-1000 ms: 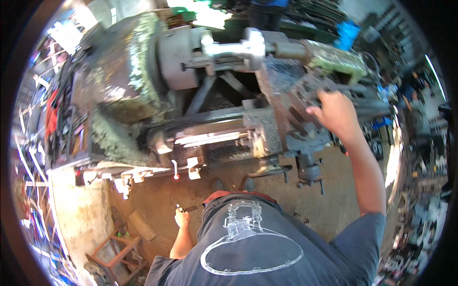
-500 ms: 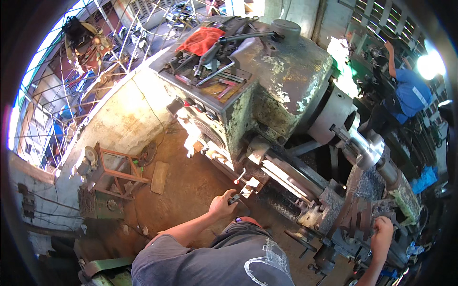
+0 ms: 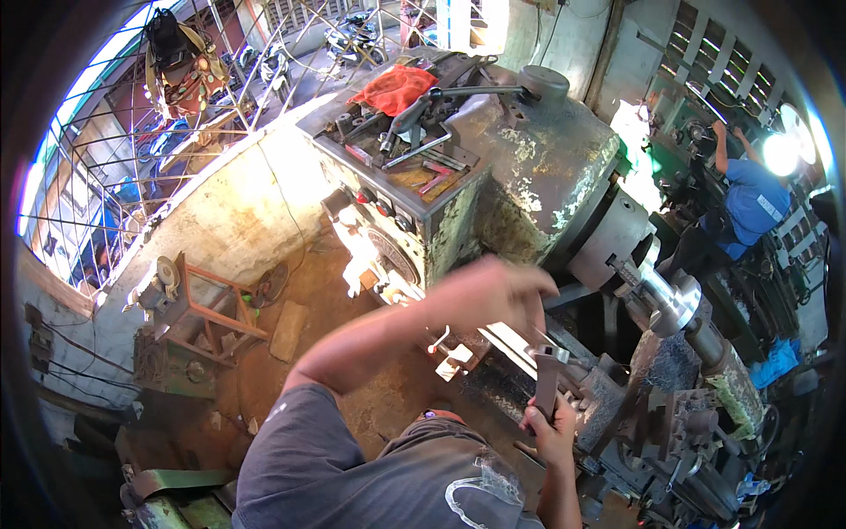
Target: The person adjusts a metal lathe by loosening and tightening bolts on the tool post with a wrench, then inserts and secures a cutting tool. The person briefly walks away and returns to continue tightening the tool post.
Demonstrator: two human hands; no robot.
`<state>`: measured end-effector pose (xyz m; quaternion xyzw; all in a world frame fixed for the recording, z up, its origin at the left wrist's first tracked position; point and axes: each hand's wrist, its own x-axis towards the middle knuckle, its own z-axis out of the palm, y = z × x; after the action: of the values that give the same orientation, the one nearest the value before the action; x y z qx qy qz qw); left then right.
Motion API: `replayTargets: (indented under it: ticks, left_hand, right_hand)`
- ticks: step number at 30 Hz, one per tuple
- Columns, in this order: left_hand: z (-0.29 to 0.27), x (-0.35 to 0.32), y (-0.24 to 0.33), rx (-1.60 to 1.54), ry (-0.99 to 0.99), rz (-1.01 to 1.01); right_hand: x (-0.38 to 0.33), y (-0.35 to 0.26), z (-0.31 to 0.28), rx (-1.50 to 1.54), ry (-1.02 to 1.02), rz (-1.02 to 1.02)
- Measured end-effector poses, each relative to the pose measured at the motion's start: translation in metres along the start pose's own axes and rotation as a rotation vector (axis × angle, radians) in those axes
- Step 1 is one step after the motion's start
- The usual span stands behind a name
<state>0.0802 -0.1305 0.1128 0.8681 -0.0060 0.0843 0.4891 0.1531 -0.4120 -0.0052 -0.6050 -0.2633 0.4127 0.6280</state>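
My right hand (image 3: pixel 553 434) is closed around a dark bar with a shiny metal end (image 3: pixel 547 386), held upright over the front of the lathe. My left hand (image 3: pixel 507 295) is smeared by motion above the lathe bed, its fingers bent down toward the bar's shiny end. Whether it touches or holds anything is not clear. Beyond the hands, the lathe chuck (image 3: pixel 610 231) grips a bright metal workpiece (image 3: pixel 674 304), with the tailstock quill (image 3: pixel 708 342) at its right end. Below the left forearm is a control lever (image 3: pixel 434 348) with a red knob.
On the headstock (image 3: pixel 538 167) lie a red cloth (image 3: pixel 395 88), a long-handled wrench (image 3: pixel 471 91) and several hand tools. To the left, a bench grinder (image 3: pixel 164 271) sits on an orange frame (image 3: pixel 216 310). A person in blue (image 3: pixel 756 198) works at the far right.
My left hand has left the control lever area and swung up and right over the bed. My right hand has moved left from the carriage and now grips the bar.
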Motion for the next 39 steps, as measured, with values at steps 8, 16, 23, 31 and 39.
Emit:
replayTargets:
  ticks: [8,16,23,31,39]
  left_hand:
    - [-0.213,0.064,-0.082,1.081,0.225,-0.107]
    - [-0.228,0.085,-0.109,1.152,0.065,-0.120]
    - [-0.239,0.094,-0.109,1.044,-0.150,-0.127]
    - [-0.259,0.095,-0.146,0.896,-0.094,-0.166]
    - [-0.284,0.078,-0.169,1.000,-0.058,0.031]
  right_hand:
    - [-0.047,0.030,-0.038,-0.104,0.219,-0.028]
    - [-0.086,0.058,-0.047,-0.039,0.510,-0.028]
    - [-0.140,0.068,-0.062,-0.098,0.683,-0.036]
    - [-0.196,0.073,-0.072,-0.248,0.966,0.067]
    - [-0.220,0.058,-0.110,-0.059,1.417,0.027]
